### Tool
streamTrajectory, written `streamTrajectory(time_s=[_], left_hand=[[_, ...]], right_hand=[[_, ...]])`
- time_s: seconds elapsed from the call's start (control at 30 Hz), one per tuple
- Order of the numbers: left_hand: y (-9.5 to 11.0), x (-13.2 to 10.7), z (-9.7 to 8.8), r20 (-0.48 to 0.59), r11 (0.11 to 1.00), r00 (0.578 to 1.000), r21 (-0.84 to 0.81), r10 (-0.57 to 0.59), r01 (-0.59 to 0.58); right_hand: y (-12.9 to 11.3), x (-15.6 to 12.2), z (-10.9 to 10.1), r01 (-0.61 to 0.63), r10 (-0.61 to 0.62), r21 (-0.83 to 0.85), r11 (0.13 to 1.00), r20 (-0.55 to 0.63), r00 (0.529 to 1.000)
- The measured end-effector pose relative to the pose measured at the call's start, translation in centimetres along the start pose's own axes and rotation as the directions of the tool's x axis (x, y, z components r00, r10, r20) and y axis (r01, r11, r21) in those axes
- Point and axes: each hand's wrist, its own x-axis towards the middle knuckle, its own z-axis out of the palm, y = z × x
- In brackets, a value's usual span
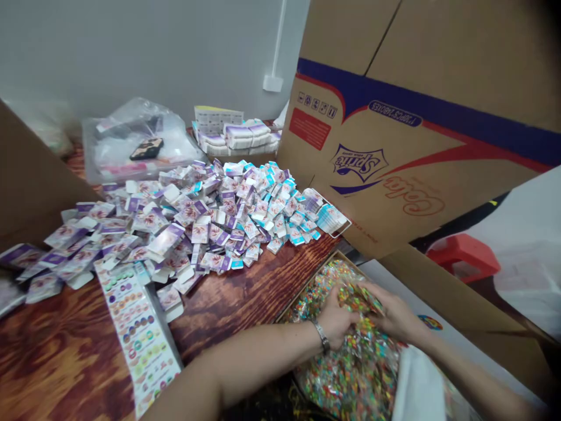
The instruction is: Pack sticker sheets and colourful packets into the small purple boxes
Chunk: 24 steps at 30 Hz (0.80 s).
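My left hand (339, 321), with a metal band at the wrist, is in an open carton full of small clear packets with multicoloured contents (346, 374). Its fingers are closed on a clump of these packets. Facing it from the right, my right hand (392, 313) curls round the other side of a handful of packets (362, 298). The two hands are close together, just above the heap. Some fingertips are hidden among the packets, and what is inside the packets is too small to make out.
Many small purple, blue and white boxes (219, 216) are piled on the wood-grain table (245, 298). A printed sticker strip (135, 333) lies in front. Behind stand a bag-filled plastic tub (94, 155) and stacked boxes (245, 134). A large cardboard carton (350, 117) rises at right.
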Motion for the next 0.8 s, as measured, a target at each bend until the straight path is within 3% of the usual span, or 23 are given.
streamTrajectory(time_s=[0.17,0.3,0.43,0.6,0.7,0.8], left_hand=[[4.7,-2.9,-0.2,0.044,0.993,0.994,-0.058,0.104,-0.102],[9.1,-6.3,-3.4,-0.014,0.976,0.979,-0.067,0.206,-0.206],[11.6,-9.6,-9.4,-0.174,0.946,0.933,-0.028,0.314,-0.324],[10.8,-12.4,-16.9,-0.385,0.931,0.856,0.026,0.344,-0.363],[10.0,-12.7,-19.2,-0.49,0.936,0.804,0.081,0.337,-0.344],[10.5,-11.9,-20.0,-0.467,0.889,0.757,0.217,0.457,-0.403]], right_hand=[[-5.1,3.5,-3.5,0.108,-0.108,0.002,0.994,0.027,0.994],[-10.6,8.0,-3.5,0.242,-0.244,0.048,0.969,0.05,0.968],[-15.6,13.0,0.8,0.387,-0.39,0.045,0.921,0.083,0.917],[-20.3,16.5,8.8,0.497,-0.49,0.004,0.868,0.174,0.854],[-21.7,17.4,11.8,0.509,-0.482,-0.067,0.858,0.238,0.843],[-22.1,18.6,12.5,0.492,-0.447,-0.158,0.856,0.253,0.858]])
